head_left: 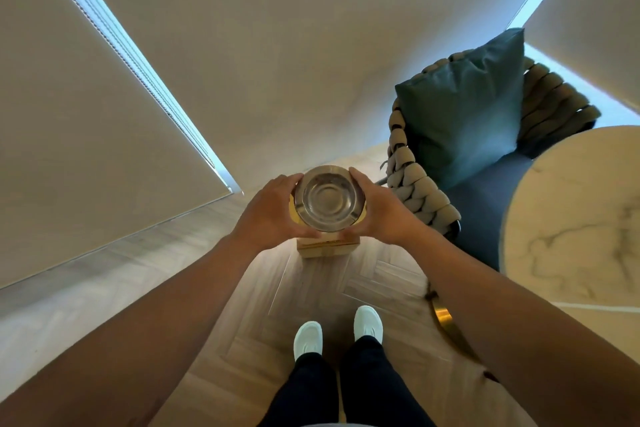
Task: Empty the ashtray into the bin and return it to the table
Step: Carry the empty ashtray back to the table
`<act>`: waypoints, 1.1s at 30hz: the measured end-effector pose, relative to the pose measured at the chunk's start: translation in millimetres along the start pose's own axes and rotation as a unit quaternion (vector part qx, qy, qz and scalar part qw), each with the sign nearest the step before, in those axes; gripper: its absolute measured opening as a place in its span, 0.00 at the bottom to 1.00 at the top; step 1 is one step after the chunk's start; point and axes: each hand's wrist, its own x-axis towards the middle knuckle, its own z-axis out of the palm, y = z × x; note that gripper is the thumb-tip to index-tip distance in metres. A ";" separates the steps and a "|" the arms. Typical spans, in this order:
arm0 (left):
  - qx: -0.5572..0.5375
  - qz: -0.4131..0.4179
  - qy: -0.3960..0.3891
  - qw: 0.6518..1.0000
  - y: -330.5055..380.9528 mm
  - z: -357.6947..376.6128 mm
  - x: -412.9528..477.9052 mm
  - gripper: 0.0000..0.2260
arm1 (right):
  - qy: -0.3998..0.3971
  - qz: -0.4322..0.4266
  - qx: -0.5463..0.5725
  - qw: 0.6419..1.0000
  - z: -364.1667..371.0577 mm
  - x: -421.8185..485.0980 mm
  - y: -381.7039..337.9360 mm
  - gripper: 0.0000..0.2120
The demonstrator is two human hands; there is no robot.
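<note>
Seen from above: round metal ashtray point(328, 198) gripped by both hands, left hand point(270, 215) and right hand point(381, 211), fingers point(356, 174) curled around its rim, held directly over a gold bin point(327, 246) on the floor point(311, 288). Marble table point(571, 218) at right, beside a chair point(478, 204).

herringbone wood floor point(381, 284), pale roller blinds point(86, 114) down over the windows, daylight strips between them. chair point(491, 211) on the right: woven rope frame, dark blue seat, teal cushion point(467, 111) upright against the backrest. brass base piece point(443, 317) on the floor near the chair. white shoes point(308, 340) and dark trousers point(374, 388) at the bottom edge
</note>
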 end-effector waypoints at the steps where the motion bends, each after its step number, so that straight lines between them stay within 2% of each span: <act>1: -0.001 0.003 0.004 1.000 6.3 -5.9 -4.1 0.44 | 0.005 -0.007 0.002 1.000 -4.2 -5.9 -7.0 0.53; 5: -0.007 0.010 0.016 1.000 28.3 -25.0 -22.6 0.43 | 0.023 -0.022 0.003 0.999 -16.1 -28.7 -30.7 0.53; 13: -0.022 0.032 0.025 0.999 49.8 -41.3 -58.1 0.43 | 0.043 -0.026 0.012 0.999 -28.1 -77.0 -67.5 0.45; 24: -0.030 0.059 0.042 0.997 61.4 -48.9 -93.9 0.41 | 0.065 -0.048 0.024 0.996 -22.5 -117.1 -84.5 0.45; 33: -0.033 0.109 -0.004 0.993 69.4 -43.9 -97.9 0.42 | 0.103 -0.011 0.065 0.992 -4.9 -143.0 -78.9 0.44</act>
